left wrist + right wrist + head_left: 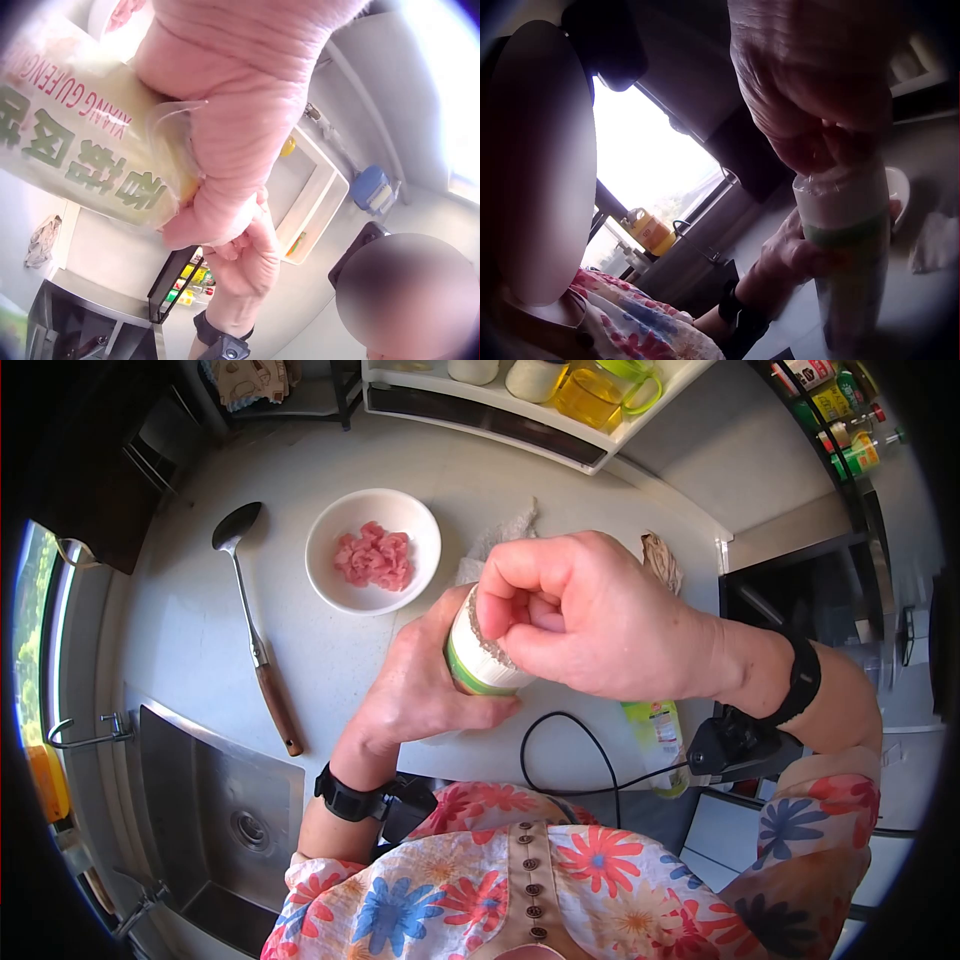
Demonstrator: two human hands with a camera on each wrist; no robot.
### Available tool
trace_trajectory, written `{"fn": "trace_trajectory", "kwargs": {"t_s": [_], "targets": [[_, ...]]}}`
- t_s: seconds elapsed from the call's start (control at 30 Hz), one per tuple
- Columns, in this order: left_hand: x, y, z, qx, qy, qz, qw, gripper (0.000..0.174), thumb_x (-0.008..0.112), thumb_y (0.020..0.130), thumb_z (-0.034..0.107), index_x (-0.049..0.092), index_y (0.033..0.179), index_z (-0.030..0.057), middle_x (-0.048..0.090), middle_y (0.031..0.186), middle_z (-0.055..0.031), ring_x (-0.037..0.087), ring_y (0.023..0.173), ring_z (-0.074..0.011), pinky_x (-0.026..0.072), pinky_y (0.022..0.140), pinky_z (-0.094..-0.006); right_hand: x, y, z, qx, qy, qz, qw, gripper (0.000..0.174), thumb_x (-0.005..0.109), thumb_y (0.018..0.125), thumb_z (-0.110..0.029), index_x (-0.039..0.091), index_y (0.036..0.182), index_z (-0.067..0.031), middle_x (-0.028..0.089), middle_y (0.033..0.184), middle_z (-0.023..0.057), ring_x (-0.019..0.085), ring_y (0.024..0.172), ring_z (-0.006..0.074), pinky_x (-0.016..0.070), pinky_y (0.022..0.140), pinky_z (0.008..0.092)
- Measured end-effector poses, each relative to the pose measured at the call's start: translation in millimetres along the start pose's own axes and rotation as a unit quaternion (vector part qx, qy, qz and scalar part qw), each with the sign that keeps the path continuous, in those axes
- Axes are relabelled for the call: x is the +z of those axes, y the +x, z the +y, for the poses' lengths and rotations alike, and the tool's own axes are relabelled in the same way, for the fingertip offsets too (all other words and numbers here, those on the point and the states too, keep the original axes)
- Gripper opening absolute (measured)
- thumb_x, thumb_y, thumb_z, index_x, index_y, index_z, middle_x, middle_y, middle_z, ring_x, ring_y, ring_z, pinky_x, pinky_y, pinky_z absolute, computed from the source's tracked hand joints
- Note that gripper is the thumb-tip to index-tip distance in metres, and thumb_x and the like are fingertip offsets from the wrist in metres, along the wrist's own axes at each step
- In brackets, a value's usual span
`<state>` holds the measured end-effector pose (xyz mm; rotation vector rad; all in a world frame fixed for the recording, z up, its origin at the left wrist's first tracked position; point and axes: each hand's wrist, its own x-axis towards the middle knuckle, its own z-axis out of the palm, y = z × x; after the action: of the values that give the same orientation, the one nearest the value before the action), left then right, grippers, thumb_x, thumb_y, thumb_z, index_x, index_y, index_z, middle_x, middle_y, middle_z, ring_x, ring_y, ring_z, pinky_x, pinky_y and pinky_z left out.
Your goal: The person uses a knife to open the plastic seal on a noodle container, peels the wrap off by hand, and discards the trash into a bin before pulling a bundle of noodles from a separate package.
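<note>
My left hand (415, 680) grips a seasoning bottle (468, 665) with a white ribbed top and a green band. Large green Chinese characters and red lettering show on the bottle (82, 135) in the left wrist view. Right above its top is my right hand (600, 615), with curled fingers and the thumb pinching at the rim. In the right wrist view, clear plastic film (804, 181) glints at that rim beneath the fingertips. The palm hides part of what they pinch. To the far left of the bottle, pink meat pieces (375, 557) lie in a white bowl (318, 560).
A ladle (250, 620) with a wooden handle lies left of the bowl, near the sink (220, 860). Crumpled clear plastic (510, 525) sits behind the hands. A green-and-white packet (655, 730) and a black cable (540, 735) are near the front edge. A shelf (480, 420) holds jars behind.
</note>
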<state>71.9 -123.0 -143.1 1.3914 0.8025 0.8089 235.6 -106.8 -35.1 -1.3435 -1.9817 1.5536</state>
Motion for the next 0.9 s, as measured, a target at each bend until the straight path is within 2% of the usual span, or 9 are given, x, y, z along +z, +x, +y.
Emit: {"fn": "trace_trajectory", "kwargs": {"t_s": [0.1, 0.17, 0.2, 0.27, 0.4, 0.47, 0.6, 0.67, 0.9], "targets": [[-1, 2, -5, 0.006, 0.033, 0.004, 0.999, 0.071, 0.081, 0.052, 0.015, 0.051, 0.115, 0.0005, 0.061, 0.101, -0.0077, 0.057, 0.092, -0.0146, 0.0466, 0.083, -0.0294, -2, -6, -6, -0.079, -0.141, 0.010, 0.987, 0.008, 0.056, 0.078, 0.004, 0.055, 0.081, -0.0033, 0.054, 0.072, -0.0012, 0.050, 0.062, 0.0053, 0.0416, 0.053, 0.0233], [-1, 3, -8, 0.021, -0.014, 0.069, 0.997, 0.071, 0.081, 0.053, 0.014, 0.051, 0.116, -0.0002, 0.061, 0.102, -0.0081, 0.058, 0.094, -0.0148, 0.0466, 0.085, -0.0297, -1, -9, -3, -0.277, -0.278, 0.065, 0.917, 0.011, 0.056, 0.076, 0.007, 0.056, 0.082, -0.0029, 0.054, 0.071, 0.0019, 0.052, 0.057, 0.0109, 0.0424, 0.052, 0.0256], [-6, 5, -11, 0.029, -0.039, 0.062, 0.997, 0.071, 0.081, 0.053, 0.013, 0.051, 0.116, -0.0006, 0.062, 0.102, -0.0082, 0.058, 0.094, -0.0147, 0.0466, 0.086, -0.0298, 0, -11, -1, -0.277, -0.279, 0.064, 0.917, 0.011, 0.056, 0.076, 0.007, 0.056, 0.082, -0.0029, 0.054, 0.071, 0.0019, 0.052, 0.057, 0.0109, 0.0424, 0.052, 0.0256], [-8, 7, -16, 0.045, -0.057, 0.064, 0.995, 0.071, 0.081, 0.053, 0.013, 0.052, 0.116, -0.0006, 0.062, 0.102, -0.0081, 0.058, 0.094, -0.0145, 0.0467, 0.086, -0.0300, 3, -14, 4, -0.289, -0.234, 0.064, 0.926, 0.016, 0.057, 0.075, 0.003, 0.054, 0.089, -0.0043, 0.056, 0.077, 0.0111, 0.058, 0.069, 0.0306, 0.0466, 0.058, 0.0361], [-9, 4, -18, 0.054, -0.079, 0.065, 0.993, 0.070, 0.080, 0.053, 0.013, 0.053, 0.115, -0.0002, 0.062, 0.103, -0.0078, 0.058, 0.094, -0.0142, 0.0468, 0.086, -0.0301, 10, -24, 3, -0.249, -0.249, 0.114, 0.929, 0.022, 0.060, 0.074, 0.003, 0.054, 0.093, -0.0050, 0.054, 0.077, 0.0108, 0.058, 0.069, 0.0297, 0.0475, 0.059, 0.0365], [-9, 3, -17, 0.049, -0.094, 0.068, 0.992, 0.069, 0.080, 0.053, 0.012, 0.053, 0.115, -0.0002, 0.062, 0.103, -0.0074, 0.058, 0.094, -0.0143, 0.0467, 0.086, -0.0300, 12, -28, 11, -0.249, -0.263, 0.138, 0.922, 0.024, 0.063, 0.073, 0.008, 0.062, 0.094, -0.0034, 0.058, 0.078, 0.0087, 0.060, 0.066, 0.0222, 0.0478, 0.057, 0.0302], [-14, 1, -14, 0.027, -0.091, 0.080, 0.992, 0.071, 0.080, 0.053, 0.014, 0.053, 0.117, 0.0001, 0.062, 0.105, -0.0065, 0.058, 0.095, -0.0146, 0.0458, 0.088, -0.0300, 10, -37, 27, -0.279, -0.303, 0.147, 0.900, 0.020, 0.064, 0.073, 0.008, 0.061, 0.091, -0.0019, 0.059, 0.081, 0.0096, 0.061, 0.069, 0.0225, 0.0490, 0.060, 0.0298], [-16, 1, -16, 0.027, -0.085, 0.076, 0.993, 0.072, 0.080, 0.052, 0.015, 0.052, 0.117, 0.0001, 0.062, 0.105, -0.0066, 0.058, 0.096, -0.0148, 0.0452, 0.089, -0.0302, 8, -37, 33, -0.265, -0.304, 0.183, 0.896, 0.014, 0.061, 0.073, 0.003, 0.057, 0.084, -0.0034, 0.055, 0.080, 0.0081, 0.059, 0.069, 0.0259, 0.0495, 0.059, 0.0340], [-18, -2, -16, 0.015, -0.097, 0.062, 0.993, 0.077, 0.081, 0.050, 0.019, 0.052, 0.119, 0.0005, 0.062, 0.107, -0.0071, 0.058, 0.099, -0.0157, 0.0441, 0.090, -0.0303, -8, -35, 44, -0.291, -0.373, 0.207, 0.856, 0.016, 0.061, 0.071, 0.005, 0.058, 0.085, -0.0029, 0.055, 0.081, 0.0083, 0.059, 0.070, 0.0258, 0.0497, 0.059, 0.0334]]}}
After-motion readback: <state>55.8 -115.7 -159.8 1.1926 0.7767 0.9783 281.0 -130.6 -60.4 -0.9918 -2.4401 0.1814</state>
